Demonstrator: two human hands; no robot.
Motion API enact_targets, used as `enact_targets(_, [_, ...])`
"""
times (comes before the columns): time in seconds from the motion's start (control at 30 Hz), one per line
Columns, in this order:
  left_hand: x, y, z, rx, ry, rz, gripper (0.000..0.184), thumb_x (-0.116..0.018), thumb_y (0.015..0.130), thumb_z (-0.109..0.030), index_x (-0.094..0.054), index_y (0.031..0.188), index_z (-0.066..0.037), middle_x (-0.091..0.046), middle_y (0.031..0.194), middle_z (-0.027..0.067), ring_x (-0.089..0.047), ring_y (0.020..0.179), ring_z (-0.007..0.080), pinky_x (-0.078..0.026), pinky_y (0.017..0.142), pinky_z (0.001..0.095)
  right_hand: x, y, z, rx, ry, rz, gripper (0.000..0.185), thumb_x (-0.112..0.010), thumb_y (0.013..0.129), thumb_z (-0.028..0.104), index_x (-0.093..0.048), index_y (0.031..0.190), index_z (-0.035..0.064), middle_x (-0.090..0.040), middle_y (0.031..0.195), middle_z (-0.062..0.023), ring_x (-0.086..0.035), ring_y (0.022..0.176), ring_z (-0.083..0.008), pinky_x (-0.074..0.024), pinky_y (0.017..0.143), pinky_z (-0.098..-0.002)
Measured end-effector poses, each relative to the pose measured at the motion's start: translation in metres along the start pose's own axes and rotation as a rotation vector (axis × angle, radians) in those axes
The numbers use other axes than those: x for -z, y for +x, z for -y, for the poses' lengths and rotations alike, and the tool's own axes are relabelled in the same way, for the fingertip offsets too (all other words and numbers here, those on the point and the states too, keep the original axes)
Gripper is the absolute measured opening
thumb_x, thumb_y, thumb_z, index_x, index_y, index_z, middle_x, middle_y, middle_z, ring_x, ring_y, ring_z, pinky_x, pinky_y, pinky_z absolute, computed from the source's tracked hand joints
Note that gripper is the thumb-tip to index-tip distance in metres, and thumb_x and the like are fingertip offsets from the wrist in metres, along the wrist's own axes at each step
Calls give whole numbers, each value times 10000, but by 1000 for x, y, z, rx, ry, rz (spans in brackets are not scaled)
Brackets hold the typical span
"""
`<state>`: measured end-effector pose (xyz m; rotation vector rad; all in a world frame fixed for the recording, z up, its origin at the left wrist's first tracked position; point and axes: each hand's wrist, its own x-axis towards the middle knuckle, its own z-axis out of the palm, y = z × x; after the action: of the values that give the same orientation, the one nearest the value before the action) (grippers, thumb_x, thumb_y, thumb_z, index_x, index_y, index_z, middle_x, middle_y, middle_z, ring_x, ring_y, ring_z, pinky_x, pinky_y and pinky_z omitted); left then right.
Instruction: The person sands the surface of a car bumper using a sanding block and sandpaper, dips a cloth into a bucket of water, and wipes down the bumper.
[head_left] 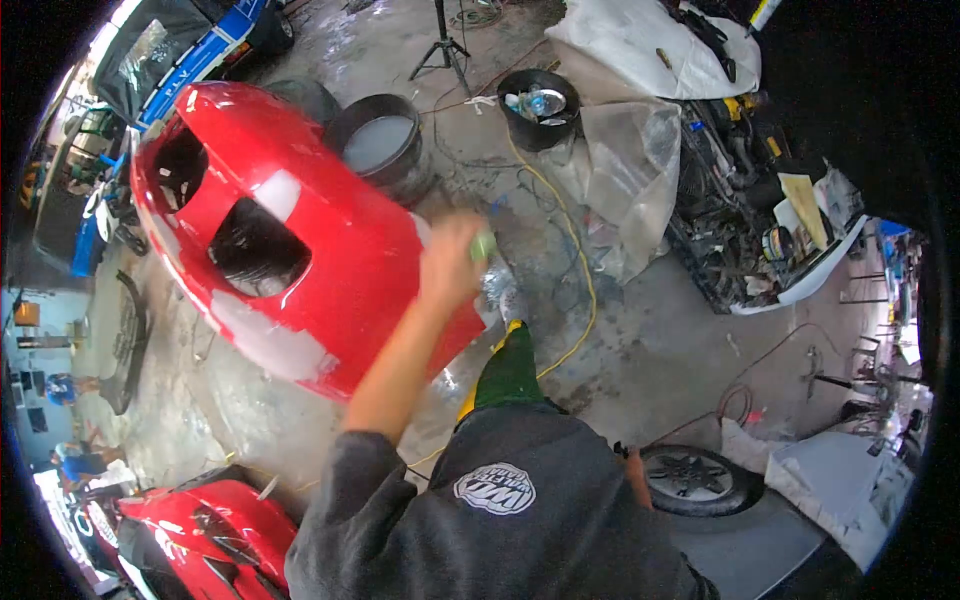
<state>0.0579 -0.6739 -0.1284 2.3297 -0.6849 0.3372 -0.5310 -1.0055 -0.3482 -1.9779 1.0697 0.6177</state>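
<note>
My left hand [453, 258] is closed around a small pale green pad [483, 245], blurred by motion, at the right end of a large red car body panel [345, 235]. Whether the pad touches the panel cannot be made out. The panel has two openings and several whitish, dull patches [270, 335]. On the right, only a bit of skin of my right arm [637, 478] shows beside my dark shirt. The fingers of my right hand are hidden.
A black tub of cloudy water [378, 140] stands behind the panel, and a black bucket of odds and ends [538, 108] further right. A yellow cord [585, 270] crosses the wet floor. A wheel [690, 478] lies at lower right, a red part [215, 530] at lower left.
</note>
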Motion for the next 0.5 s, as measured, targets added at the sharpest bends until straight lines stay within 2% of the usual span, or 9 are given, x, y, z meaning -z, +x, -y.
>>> enact_targets(0.03, [10, 54, 6, -38, 48, -95, 432, -749, 784, -67, -689, 1209, -123, -682, 1253, 141, -627, 1187, 374, -538, 987, 464, 8, 5, 3, 21, 47, -12, 391, -624, 1008, 101, -523, 1371, -3, -683, 1069, -170, -693, 948, -301, -542, 804, -397])
enact_targets(0.1, [17, 150, 51, 226, 174, -65, 438, -734, 818, -134, -682, 1252, -131, -672, 1269, 168, -660, 1142, 399, -558, 935, 486, 25, 11, 15, 16, 107, -29, 390, -637, 998, 100, -526, 1358, -1, -678, 1068, -155, -682, 935, -286, -537, 801, -395])
enact_targets(0.17, [34, 219, 103, 352, 396, -31, 501, -709, 854, -279, -654, 1334, -151, -693, 1236, 202, -670, 1145, 419, -556, 969, 508, 45, 15, 37, -7, 153, -39, 389, -650, 989, 99, -530, 1346, 1, -674, 1067, -140, -671, 922, -272, -531, 798, -394])
enact_targets(0.2, [37, 253, 130, 523, 460, 110, 490, -662, 892, -308, -630, 1328, -88, -658, 1301, 202, -640, 1206, 448, -543, 1005, 521, 56, 19, 50, -13, 175, -43, 389, -656, 984, 99, -531, 1339, 2, -672, 1067, -133, -665, 916, -264, -528, 797, -393])
enact_targets(0.23, [37, 278, 165, 634, 471, 256, 501, -608, 940, -368, -627, 1365, -104, -653, 1354, 199, -633, 1248, 450, -536, 1027, 516, 66, 22, 62, -23, 200, -44, 389, -662, 979, 98, -533, 1333, 3, -669, 1066, -125, -660, 909, -257, -526, 795, -393])
enact_targets(0.27, [23, 294, 206, 762, 458, 307, 500, -607, 951, -395, -642, 1369, -123, -654, 1382, 188, -631, 1279, 416, -531, 1037, 515, 75, 26, 76, -27, 226, -44, 389, -669, 974, 98, -535, 1327, 3, -667, 1065, -118, -654, 902, -250, -523, 794, -392])
enact_targets(0.33, [-16, 300, 297, 759, 544, 581, 585, -651, 915, -389, -612, 1428, -110, -639, 1436, 175, -637, 1298, 355, -515, 1066, 503, 90, 38, 104, -28, 279, -48, 389, -681, 965, 97, -538, 1314, 5, -663, 1064, -103, -643, 889, -235, -517, 791, -391])
enact_targets(0.4, [-74, 281, 391, 808, 504, 868, 584, -701, 879, -321, -636, 1415, -97, -643, 1427, 182, -623, 1318, 354, -506, 1084, 493, 102, 47, 128, -29, 327, -45, 389, -694, 955, 96, -541, 1302, 7, -658, 1063, -88, -632, 876, -220, -512, 788, -389])
enact_targets(0.5, [-124, 248, 434, 1055, 352, 1022, 534, -709, 876, -286, -672, 1376, -101, -648, 1421, 174, -618, 1324, 357, -505, 1089, 493, 105, 55, 146, -58, 365, -3, 386, -709, 944, 95, -546, 1284, 10, -654, 1064, -75, -618, 861, -205, -504, 787, -385])
